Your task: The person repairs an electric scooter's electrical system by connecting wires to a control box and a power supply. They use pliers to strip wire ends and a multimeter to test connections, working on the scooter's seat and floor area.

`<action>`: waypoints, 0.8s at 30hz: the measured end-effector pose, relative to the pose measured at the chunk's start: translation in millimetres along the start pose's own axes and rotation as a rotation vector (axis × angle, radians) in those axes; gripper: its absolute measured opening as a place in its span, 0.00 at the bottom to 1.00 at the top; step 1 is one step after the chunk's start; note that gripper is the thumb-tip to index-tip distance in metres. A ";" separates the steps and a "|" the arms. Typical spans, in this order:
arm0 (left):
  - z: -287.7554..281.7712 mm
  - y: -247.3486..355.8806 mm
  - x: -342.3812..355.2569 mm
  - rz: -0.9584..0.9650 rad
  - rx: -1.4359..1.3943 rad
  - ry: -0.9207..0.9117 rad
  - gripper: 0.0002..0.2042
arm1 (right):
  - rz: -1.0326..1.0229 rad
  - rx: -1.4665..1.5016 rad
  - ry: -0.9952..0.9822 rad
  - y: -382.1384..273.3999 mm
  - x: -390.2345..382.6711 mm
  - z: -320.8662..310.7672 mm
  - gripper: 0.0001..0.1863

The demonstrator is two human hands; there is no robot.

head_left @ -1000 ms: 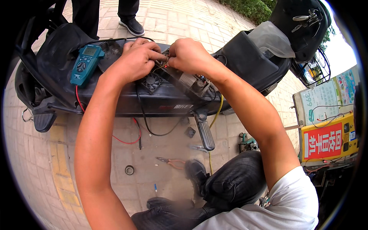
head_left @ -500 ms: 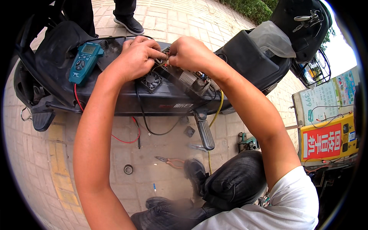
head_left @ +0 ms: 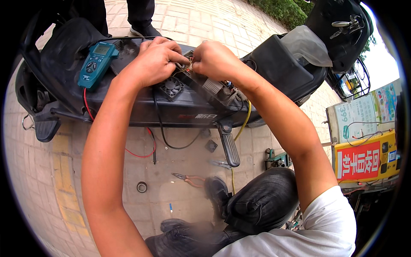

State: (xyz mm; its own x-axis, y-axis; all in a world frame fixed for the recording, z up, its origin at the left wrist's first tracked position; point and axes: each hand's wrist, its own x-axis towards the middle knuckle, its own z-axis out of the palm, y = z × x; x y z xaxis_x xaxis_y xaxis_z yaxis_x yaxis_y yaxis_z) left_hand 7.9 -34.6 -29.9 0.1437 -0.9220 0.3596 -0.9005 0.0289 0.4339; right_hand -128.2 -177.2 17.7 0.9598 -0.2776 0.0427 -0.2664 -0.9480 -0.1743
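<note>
My left hand [head_left: 159, 60] and my right hand [head_left: 215, 61] meet over an opened electronic unit [head_left: 216, 89] on the black scooter [head_left: 141, 113]. Thin wires [head_left: 187, 67] run between my fingertips, and both hands are closed on them in a pinch. Finned metal heat sinks and small components show on the unit, to the right of the wires. Just below my left hand lies a small black cooling fan [head_left: 172, 87]. A teal meter [head_left: 96, 64] rests on the scooter to the left, with a red lead [head_left: 88, 104] hanging from it.
On the paving lie pliers [head_left: 188, 179], a black tape roll [head_left: 141, 186] and a green tool [head_left: 276, 159]. A black cable and a yellow cable [head_left: 242, 128] hang off the scooter. Someone's legs [head_left: 140, 15] stand beyond it. A yellow box [head_left: 366, 156] stands at right.
Both hands stay at the wires, with only slight finger shifts. The whole view has moved a little. The foot beyond the scooter appears turned or shifted slightly.
</note>
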 end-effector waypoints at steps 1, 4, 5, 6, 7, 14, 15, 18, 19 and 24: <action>-0.1 -0.1 0.0 0.000 0.001 0.002 0.21 | 0.007 0.003 -0.005 -0.1 1.4 -0.2 0.11; 0.1 -0.9 0.8 0.003 0.002 0.003 0.20 | 0.035 0.016 -0.034 -2.4 3.4 -3.3 0.11; 0.8 -1.7 1.1 0.003 0.003 -0.001 0.20 | 0.046 0.021 -0.046 -2.9 3.7 -4.0 0.11; 0.7 -1.9 1.0 0.002 0.005 -0.005 0.20 | 0.033 0.017 -0.044 -2.9 4.4 -3.7 0.11; 0.9 -1.9 0.5 0.003 0.007 0.003 0.20 | 0.022 0.014 -0.043 -2.7 5.1 -3.3 0.11; 2.0 -1.9 0.2 0.015 -0.007 0.020 0.20 | 0.031 0.044 -0.037 0.4 6.0 -1.8 0.10; 1.7 -1.7 0.0 0.019 -0.012 0.019 0.21 | 0.060 0.066 -0.055 -2.3 5.1 -4.3 0.10; 0.1 -1.6 -0.9 0.009 -0.001 0.000 0.21 | 0.096 0.100 -0.087 -6.9 3.3 -10.1 0.11; 0.5 -1.9 -0.9 0.006 0.001 -0.001 0.21 | 0.074 0.090 -0.082 -5.3 3.7 -9.3 0.11; 1.6 -1.7 -0.1 0.002 -0.004 0.002 0.21 | -0.123 -0.023 0.027 10.0 4.7 3.9 0.10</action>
State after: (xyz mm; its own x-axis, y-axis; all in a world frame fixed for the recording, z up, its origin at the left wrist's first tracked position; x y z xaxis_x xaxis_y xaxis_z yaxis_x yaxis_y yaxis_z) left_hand 8.8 -35.2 -31.9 0.1429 -0.9213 0.3617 -0.8992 0.0318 0.4363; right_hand -126.0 -187.3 12.3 0.9826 -0.1630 0.0892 -0.1493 -0.9783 -0.1434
